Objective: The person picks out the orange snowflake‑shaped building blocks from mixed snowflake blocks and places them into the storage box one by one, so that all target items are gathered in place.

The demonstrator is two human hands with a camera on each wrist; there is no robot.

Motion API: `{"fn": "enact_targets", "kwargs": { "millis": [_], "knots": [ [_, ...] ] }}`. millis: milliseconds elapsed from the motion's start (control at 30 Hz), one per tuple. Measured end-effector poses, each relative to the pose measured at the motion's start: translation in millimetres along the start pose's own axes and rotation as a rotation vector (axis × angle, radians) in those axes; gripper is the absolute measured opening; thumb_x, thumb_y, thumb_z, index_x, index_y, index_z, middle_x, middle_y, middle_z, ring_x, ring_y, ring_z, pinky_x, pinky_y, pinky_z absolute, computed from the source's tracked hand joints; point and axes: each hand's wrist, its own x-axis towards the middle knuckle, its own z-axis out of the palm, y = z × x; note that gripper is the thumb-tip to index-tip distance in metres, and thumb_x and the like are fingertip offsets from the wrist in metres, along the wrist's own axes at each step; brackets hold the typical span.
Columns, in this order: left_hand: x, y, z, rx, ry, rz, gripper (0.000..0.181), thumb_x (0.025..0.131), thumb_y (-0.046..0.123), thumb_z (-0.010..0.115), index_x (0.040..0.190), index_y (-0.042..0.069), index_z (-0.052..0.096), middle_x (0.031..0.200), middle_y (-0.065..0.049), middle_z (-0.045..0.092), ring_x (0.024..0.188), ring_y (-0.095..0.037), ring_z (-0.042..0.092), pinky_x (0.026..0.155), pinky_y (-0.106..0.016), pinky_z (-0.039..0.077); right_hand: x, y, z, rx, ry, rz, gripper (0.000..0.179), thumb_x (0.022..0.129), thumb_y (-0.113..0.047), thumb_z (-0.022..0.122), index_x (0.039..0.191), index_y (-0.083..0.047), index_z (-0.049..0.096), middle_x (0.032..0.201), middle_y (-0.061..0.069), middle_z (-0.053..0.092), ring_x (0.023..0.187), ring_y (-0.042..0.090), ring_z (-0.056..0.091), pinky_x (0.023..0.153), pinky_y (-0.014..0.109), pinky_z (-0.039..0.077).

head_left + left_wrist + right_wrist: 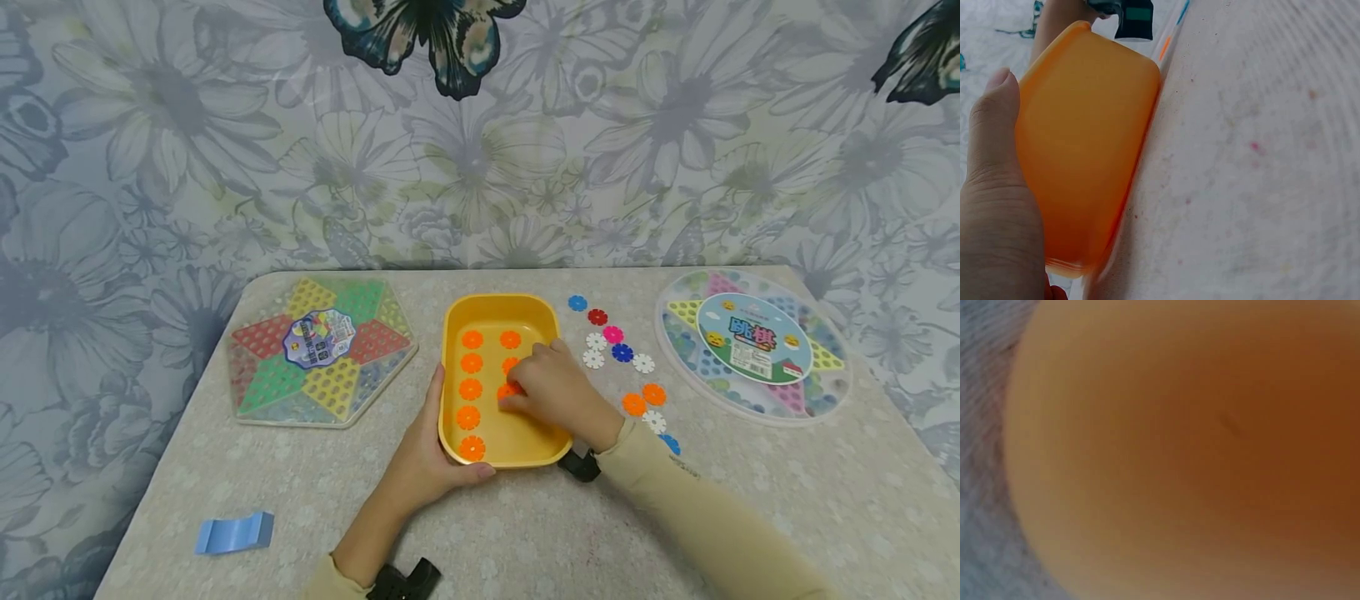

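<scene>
A yellow plastic tray (525,447) stands mid-table with orange snowflake discs (470,389) inside, in a left column and a shorter right one. My left hand (420,467) holds the tray at its near left corner, fingers along the left side and thumb by the front rim. In the left wrist view the thumb (994,137) lies against the tray's outer wall (1085,144). Reaching over the right rim, my right hand (558,390) has its fingertips on an orange disc (507,390) in the right column, partly hiding it. A blurred tray wall (1210,450) fills the right wrist view.
Loose discs in white, blue, red, pink and orange lie right of the tray, such as an orange disc (654,394). A hexagonal game box (255,343) is at left, a round game box (791,398) at right. One blue curved block (234,534) lies front left.
</scene>
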Motion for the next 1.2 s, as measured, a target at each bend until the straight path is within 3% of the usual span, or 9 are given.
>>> {"fn": "enact_targets", "kwargs": {
  "millis": [200,567,733,833,1033,1200],
  "knots": [
    [0.7,-0.4,0.8,-0.001,0.007,0.004,0.138,0.063,0.046,0.093,0.160,0.034,-0.006,0.165,0.000,0.022,0.140,-0.017,0.043,0.113,-0.053,0.035,0.2,-2.2,0.1,-0.080,-0.005,-0.004,0.034,0.080,-0.050,0.079,0.066,-0.022,0.064,0.056,-0.010,0.049,0.070,0.017,0.043,0.071,0.033,0.026],
    [0.9,-0.5,0.8,-0.002,0.004,0.030,0.138,0.064,0.043,0.093,0.160,0.033,-0.006,0.165,-0.001,0.022,0.139,-0.017,0.045,0.113,-0.048,0.038,-1.6,-1.8,-0.1,-0.078,0.041,-0.019,0.040,0.076,-0.049,0.081,0.058,-0.022,0.059,0.053,-0.009,0.047,0.068,0.019,0.042,0.070,0.033,0.026],
    [0.4,-1.1,1.1,-0.003,0.002,0.036,0.138,0.064,0.041,0.093,0.159,0.033,-0.007,0.165,-0.001,0.023,0.138,-0.017,0.046,0.112,-0.047,0.039,-9.0,-0.9,-14.4,0.045,0.090,-0.010,0.028,0.080,-0.045,0.080,0.082,-0.017,0.076,0.069,-0.007,0.065,0.073,0.018,0.047,0.072,0.033,0.030],
    [0.3,-1.6,1.4,-0.013,0.006,0.029,0.138,0.064,0.040,0.094,0.159,0.035,-0.006,0.165,0.000,0.024,0.139,-0.016,0.045,0.112,-0.049,0.039,-17.5,2.5,-28.4,0.093,0.128,0.016,0.030,0.085,-0.042,0.077,0.100,-0.016,0.079,0.079,-0.007,0.069,0.077,0.017,0.049,0.073,0.032,0.033],
    [1.3,-3.5,1.8,-0.027,0.010,0.029,0.140,0.062,0.037,0.095,0.159,0.036,-0.006,0.165,0.001,0.023,0.141,-0.017,0.043,0.114,-0.050,0.035,-42.3,23.9,-47.5,0.079,0.197,0.076,0.029,0.089,-0.037,0.074,0.109,-0.017,0.075,0.078,-0.008,0.063,0.075,0.016,0.051,0.073,0.033,0.040],
    [1.7,-2.4,1.5,-0.031,0.010,0.031,0.140,0.061,0.039,0.095,0.159,0.035,-0.005,0.165,0.001,0.023,0.141,-0.017,0.043,0.115,-0.049,0.034,-65.8,50.7,-46.3,0.086,0.133,0.193,0.031,0.090,-0.034,0.073,0.116,-0.017,0.072,0.081,-0.007,0.065,0.081,0.018,0.056,0.078,0.037,0.042]
  ]
}}
